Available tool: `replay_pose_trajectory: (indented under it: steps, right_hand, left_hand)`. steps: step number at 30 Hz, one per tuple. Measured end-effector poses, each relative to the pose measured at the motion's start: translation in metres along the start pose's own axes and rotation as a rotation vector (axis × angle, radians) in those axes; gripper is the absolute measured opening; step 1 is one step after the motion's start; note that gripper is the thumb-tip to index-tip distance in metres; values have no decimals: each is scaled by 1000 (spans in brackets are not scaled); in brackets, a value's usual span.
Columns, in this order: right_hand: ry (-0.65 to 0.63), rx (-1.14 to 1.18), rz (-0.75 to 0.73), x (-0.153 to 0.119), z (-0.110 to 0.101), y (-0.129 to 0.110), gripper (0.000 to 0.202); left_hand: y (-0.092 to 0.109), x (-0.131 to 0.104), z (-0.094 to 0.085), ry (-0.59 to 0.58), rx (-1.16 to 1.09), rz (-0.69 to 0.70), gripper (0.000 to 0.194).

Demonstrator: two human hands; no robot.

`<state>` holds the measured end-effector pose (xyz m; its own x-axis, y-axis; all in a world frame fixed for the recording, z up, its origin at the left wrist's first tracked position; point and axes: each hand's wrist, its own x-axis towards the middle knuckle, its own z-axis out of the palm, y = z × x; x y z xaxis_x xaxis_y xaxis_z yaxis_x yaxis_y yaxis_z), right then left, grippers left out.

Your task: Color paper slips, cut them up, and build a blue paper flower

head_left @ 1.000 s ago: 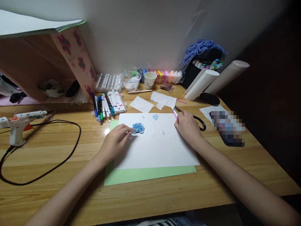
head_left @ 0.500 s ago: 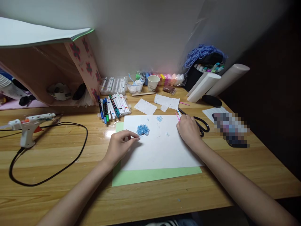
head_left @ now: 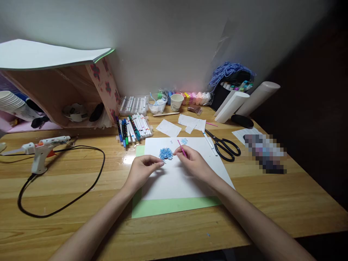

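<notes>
One pink tool gripped in right fingers; one blue pile just beyond closed left fingers; one pair of scissors farther right.

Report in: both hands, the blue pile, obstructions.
Right hand gripping pink tool. Left hand pinching something too small to identify. Blue pile on white paper. Scissors lie beside, not between.

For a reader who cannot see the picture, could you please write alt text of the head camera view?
Two bare hands work over white paper: the right hand holds a pink tool, and the left hand is beside a blue crumbly cluster. Black-handled scissors lie right, a glue gun left.
</notes>
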<state>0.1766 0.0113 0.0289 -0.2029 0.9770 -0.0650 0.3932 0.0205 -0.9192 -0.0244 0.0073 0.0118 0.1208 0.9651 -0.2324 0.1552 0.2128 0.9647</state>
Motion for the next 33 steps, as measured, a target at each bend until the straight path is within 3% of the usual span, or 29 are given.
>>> replay_pose_trajectory:
  steps: [4,8,24,33]
  right_hand:
    - [-121,169,64,-1,26,4,23]
    - [-104,222,64,-2,36,11,24]
    - [-155,339,151,0,33,17,17]
    - [-143,323,209,-2,29,16,18]
  left_hand:
    - [-1,1,-1,-14,1,10,24]
    - [1,2,-2,-9,12,-8,25]
    - [2,8,-8,-176,119,-53,30]
    - [-3,5,-1,-198,294,41,33]
